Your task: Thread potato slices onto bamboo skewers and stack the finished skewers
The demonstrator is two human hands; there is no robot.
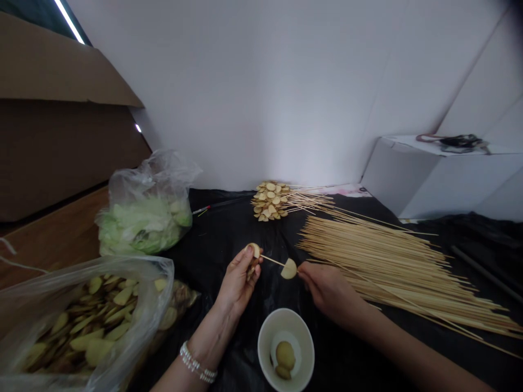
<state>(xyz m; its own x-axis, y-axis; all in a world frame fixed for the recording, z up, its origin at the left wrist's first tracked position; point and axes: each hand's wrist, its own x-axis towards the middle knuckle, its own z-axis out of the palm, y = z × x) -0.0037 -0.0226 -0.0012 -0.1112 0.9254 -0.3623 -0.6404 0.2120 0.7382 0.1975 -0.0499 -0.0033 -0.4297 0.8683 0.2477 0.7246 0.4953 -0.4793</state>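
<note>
Skewer (273,260) spans the gap between the hands, over black sheet (229,234); bowl (307,348) near. Left hand (241,272) pinched shut around end slice (255,250) at the skewer's left tip; whether pierced, cannot tell. Right hand (322,280) closed on the skewer, just right of threaded slice (289,269). Judgement: push straight, through mid-slice, fingertips off the point's line.

Your black sheet (224,231) carries a white bowl (307,348), bare sticks (392,264) and piled skewered slices (270,201); a bag of slices (157,267) and a bag of greens (141,223) sit at its left.
</note>
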